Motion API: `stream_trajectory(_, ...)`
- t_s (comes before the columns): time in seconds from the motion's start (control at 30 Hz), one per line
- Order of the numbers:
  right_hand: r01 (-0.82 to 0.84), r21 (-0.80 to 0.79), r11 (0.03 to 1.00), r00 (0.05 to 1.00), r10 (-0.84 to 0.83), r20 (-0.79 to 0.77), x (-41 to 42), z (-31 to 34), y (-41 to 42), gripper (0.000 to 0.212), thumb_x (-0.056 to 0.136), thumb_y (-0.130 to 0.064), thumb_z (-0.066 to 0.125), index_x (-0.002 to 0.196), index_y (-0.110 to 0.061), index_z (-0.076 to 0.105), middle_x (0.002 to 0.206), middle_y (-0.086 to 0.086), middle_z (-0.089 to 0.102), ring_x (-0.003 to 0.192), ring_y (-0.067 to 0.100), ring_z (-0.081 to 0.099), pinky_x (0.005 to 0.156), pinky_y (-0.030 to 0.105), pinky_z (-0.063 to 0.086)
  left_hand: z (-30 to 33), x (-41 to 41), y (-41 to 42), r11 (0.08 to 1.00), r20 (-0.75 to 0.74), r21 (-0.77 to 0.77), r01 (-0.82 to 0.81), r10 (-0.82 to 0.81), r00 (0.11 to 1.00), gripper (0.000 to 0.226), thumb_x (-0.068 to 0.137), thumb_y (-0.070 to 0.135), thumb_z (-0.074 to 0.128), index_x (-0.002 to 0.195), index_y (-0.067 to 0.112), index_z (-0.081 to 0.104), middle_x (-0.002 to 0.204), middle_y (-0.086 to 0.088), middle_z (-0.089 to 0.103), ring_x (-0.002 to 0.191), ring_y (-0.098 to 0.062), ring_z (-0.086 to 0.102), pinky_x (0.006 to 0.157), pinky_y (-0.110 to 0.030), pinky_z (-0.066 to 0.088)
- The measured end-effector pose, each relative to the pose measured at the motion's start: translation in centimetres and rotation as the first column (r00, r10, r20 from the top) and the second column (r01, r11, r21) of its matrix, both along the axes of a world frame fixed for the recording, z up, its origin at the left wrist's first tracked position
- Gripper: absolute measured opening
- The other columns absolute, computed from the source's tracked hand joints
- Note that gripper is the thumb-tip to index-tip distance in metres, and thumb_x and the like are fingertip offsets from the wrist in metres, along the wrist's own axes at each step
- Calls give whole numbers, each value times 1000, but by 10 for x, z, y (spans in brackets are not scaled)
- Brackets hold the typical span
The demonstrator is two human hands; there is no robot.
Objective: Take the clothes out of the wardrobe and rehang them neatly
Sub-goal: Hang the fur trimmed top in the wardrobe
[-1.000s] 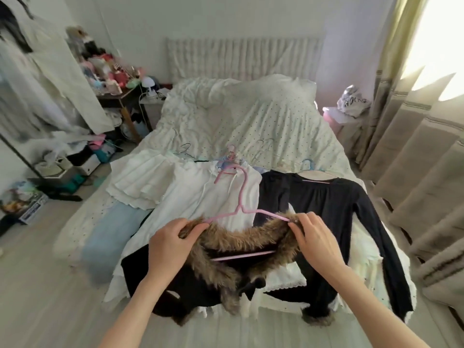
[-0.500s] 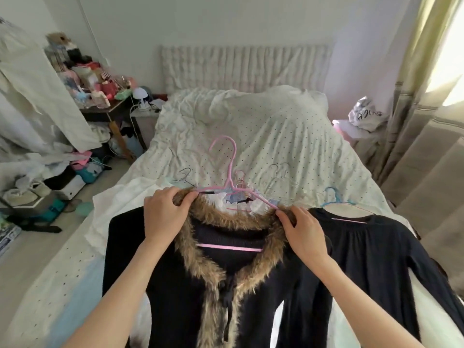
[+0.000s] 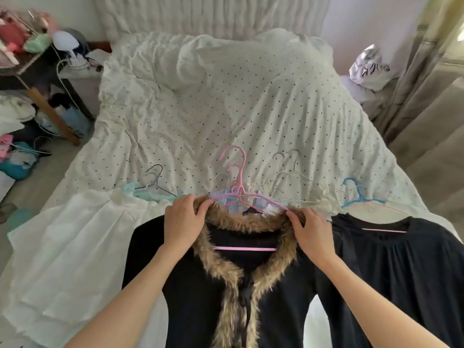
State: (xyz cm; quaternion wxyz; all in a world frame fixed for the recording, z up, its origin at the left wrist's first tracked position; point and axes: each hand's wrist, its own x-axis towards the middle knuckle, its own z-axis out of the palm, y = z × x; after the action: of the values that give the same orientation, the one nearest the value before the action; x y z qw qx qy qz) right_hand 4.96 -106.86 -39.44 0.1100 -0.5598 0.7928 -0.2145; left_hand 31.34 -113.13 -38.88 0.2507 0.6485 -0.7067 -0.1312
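Note:
A black cardigan (image 3: 195, 292) with a brown fur collar (image 3: 241, 222) hangs on a pink hanger (image 3: 237, 172) in front of me, over the bed. My left hand (image 3: 184, 222) grips the left side of the fur collar at the shoulder. My right hand (image 3: 311, 232) grips the right side of the collar. The hanger's lower bar (image 3: 244, 248) shows inside the neckline. A black top (image 3: 401, 259) on a blue hanger (image 3: 356, 194) lies at the right. White garments (image 3: 75, 247) lie at the left.
The bed (image 3: 226, 109) has a dotted white cover, with several loose wire hangers (image 3: 288, 172) on it. A cluttered side table (image 3: 30, 59) stands at the far left with piles on the floor. A bag (image 3: 371, 66) and curtains (image 3: 431, 109) are at the right.
The cardigan went from lying bunched on the bed's foot to being lifted upright on its hanger, spread by the shoulders. Both hands have kept hold of the collar.

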Motion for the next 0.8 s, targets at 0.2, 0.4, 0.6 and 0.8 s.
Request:
stream_trajectory(0.2,64,267,962,996,-46,-73,-10,-52,-40,35,93,-42,48,98,-9,59,101,6,60,102,27,52,82,38,37,-83,-12,-44,974,136,224,31,-63,989,39,91,49,44,97,13,58,92,-2,62,90,-23,57,80,-41,41)
stream_trajectory(0.4,33,461,887,999,-35,-4,-11,-91,-49,43,95,-34,46,132,-13,47,123,11,57,116,29,49,97,38,39,-130,-7,-61,866,29,457,204,-244,969,41,94,31,47,131,13,47,130,-5,54,120,-21,49,100,-36,40)
stream_trajectory(0.6,-33,361,932,998,9,68,-14,-86,-43,48,96,-29,47,140,-13,38,138,8,48,128,26,42,105,34,30,-125,-9,-55,842,-1,466,273,-308,951,54,95,32,46,143,13,32,148,-6,34,137,-18,28,112,-32,23)
stream_trajectory(0.8,-143,403,904,989,113,97,1,-66,32,53,98,-41,38,147,-24,24,153,-1,26,142,17,17,118,36,8,-105,-20,33,818,114,432,381,-468,876,53,95,33,46,144,18,31,152,-6,26,142,-23,18,114,-39,17)
